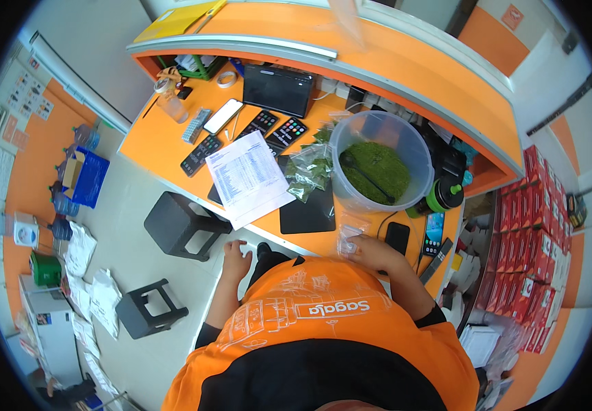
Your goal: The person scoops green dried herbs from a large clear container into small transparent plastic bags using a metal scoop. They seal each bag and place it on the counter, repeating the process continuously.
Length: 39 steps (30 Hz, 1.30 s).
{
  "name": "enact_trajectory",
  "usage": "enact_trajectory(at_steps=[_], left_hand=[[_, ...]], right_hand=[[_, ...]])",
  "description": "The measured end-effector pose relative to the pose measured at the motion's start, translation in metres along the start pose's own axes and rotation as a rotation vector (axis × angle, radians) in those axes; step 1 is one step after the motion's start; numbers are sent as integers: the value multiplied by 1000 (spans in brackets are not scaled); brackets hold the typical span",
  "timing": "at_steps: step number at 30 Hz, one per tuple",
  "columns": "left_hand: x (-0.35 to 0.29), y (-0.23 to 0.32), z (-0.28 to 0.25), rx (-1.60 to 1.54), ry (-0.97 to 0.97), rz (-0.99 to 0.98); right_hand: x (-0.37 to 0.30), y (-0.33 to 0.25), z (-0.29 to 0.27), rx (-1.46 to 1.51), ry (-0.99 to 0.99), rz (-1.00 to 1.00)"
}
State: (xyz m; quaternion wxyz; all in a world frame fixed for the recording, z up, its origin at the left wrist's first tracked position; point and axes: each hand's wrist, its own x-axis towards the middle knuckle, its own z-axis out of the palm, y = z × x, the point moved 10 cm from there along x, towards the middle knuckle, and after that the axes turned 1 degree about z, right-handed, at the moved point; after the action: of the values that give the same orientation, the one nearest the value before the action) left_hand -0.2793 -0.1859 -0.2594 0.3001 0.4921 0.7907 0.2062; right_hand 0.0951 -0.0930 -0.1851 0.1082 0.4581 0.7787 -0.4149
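Note:
My left hand (237, 259) hangs off the table's front edge, its fingers spread and nothing in them. At the table edge, my right hand (372, 253) has its fingers closed on a small clear plastic bag (350, 236), part of which is under the fingers. Beyond it stands a large translucent tub (347, 188) partly filled with a fine green material (388, 164). A long-handled black spoon (371, 179) rests in the green material. Left of the tub lie several clear bags (309, 168) with green contents, partly over a black flat mat (303, 214).
Printed papers (248, 178), several phones (202, 155) and a dark tablet (279, 89) occupy the table's left part. A black phone (397, 238), a lit phone (434, 229) and a green-lidded bottle (444, 195) are at the right. Black stools (179, 222) stand on the floor; red boxes (525, 253) are stacked right.

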Motion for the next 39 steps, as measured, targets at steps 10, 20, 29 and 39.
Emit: enact_trajectory(at_steps=[10,20,29,39], left_hand=[[-34,-58,65,61,-456,-266],[64,-80,17,187,-398,-76],[123,-101,-25,278,-505,37],[151,-140,-65,224,-488,-12]], right_hand=[[-19,-41,-55,1883,0,-318],[-59,-27,-71,1954,591,-178],[-77,-8,-61,2046,990,-254],[50,-69,4,1403,727,153]])
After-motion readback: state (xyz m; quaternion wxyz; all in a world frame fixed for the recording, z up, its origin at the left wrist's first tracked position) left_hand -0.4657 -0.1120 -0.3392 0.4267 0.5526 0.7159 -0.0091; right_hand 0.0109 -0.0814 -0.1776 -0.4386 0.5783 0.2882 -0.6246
